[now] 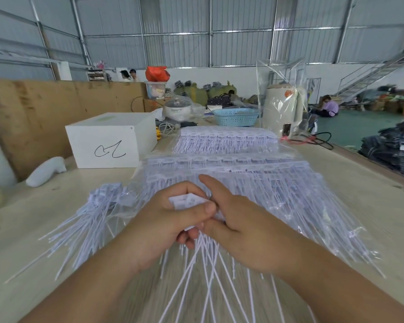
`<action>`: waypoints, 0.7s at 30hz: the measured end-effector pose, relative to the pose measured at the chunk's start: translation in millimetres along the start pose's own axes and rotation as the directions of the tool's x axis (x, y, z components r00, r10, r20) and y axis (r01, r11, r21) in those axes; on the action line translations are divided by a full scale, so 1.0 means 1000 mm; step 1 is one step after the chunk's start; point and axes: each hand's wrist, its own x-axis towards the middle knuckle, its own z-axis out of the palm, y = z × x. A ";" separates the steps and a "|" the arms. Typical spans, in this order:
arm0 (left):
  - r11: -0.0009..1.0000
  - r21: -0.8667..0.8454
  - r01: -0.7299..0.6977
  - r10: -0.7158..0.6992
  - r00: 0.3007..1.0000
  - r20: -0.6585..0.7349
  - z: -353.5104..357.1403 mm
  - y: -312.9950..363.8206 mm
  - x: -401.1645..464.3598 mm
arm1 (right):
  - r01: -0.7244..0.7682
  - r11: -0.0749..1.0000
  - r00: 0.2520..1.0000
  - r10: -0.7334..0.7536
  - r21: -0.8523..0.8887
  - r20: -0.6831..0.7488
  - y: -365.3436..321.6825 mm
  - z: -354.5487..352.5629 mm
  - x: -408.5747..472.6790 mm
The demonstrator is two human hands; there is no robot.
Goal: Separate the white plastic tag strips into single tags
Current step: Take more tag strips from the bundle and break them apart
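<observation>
Centrally, near the worktop's [350,206] front edge, the left hand [163,220] and right hand [238,227] close together on one white tag strip [188,201], its thin tails fanning toward the person. Just behind lie clear plastic bags [278,190] packed with more tag strips. Loose single tags [89,213] are heaped to the left. Toward the far edge stand a white box [110,141] and a blue basket [236,116], contents not discernible.

Head-worn wide camera looks forward and down, close over the table [350,183].
</observation>
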 end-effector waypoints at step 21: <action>0.965 -0.253 -0.073 0.024 0.981 -0.191 0.004 0.003 0.001 | -0.003 0.940 0.980 0.071 0.342 -0.187 -0.004 -0.020 -0.004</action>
